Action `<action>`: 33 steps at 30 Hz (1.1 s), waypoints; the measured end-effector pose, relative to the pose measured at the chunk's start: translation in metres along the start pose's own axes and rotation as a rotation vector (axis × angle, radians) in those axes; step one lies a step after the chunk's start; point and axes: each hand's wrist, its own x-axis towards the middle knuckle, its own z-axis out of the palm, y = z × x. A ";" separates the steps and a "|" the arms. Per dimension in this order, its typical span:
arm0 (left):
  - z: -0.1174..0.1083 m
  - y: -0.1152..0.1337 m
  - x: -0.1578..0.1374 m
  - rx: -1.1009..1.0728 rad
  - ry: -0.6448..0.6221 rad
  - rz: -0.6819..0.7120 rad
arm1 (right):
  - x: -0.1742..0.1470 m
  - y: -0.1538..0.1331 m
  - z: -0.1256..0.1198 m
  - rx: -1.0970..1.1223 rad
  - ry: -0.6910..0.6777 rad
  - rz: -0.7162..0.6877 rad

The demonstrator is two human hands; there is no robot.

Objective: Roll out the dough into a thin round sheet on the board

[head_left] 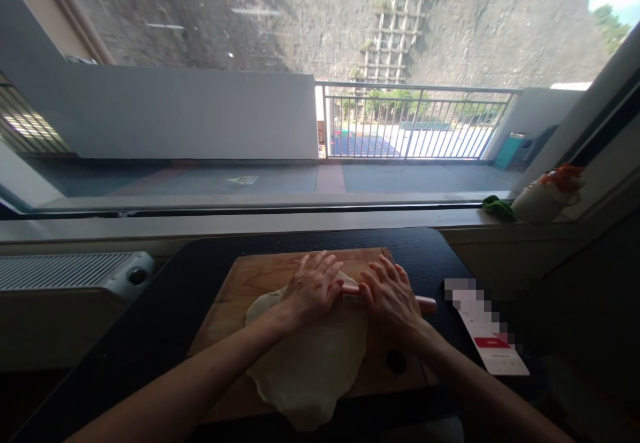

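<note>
Dough (310,363) looks pale, thin and kinda lopsided, with a wavy outline and a floppy bit poking past the near edge of our wooden board (220,323). Toward the board's far edge, our left hand (314,282) and right hand (390,290) lie spread wide over the pinkish rolling pin (427,305), fingers stretched out. We've got the pin's right end sticking out beyond our right hand, fwiw.
</note>
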 end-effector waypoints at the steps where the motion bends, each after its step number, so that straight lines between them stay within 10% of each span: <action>1: 0.001 -0.001 0.007 0.002 -0.003 -0.035 | 0.007 0.003 0.001 0.002 -0.019 0.022; 7: 0.009 -0.013 0.075 -0.030 -0.097 -0.310 | 0.076 0.027 0.008 0.022 -0.129 0.288; 15: 0.005 -0.007 0.007 -0.015 -0.011 0.022 | 0.008 0.003 0.004 -0.017 -0.003 0.015; 23: 0.010 -0.021 0.085 -0.038 -0.144 -0.312 | 0.086 0.029 0.014 -0.005 -0.061 0.248; 30: 0.007 -0.008 0.015 -0.040 -0.063 -0.080 | 0.019 0.006 0.012 -0.047 -0.010 0.047; 33: 0.010 -0.012 0.030 -0.038 -0.080 -0.145 | 0.036 0.012 0.014 -0.042 -0.058 0.085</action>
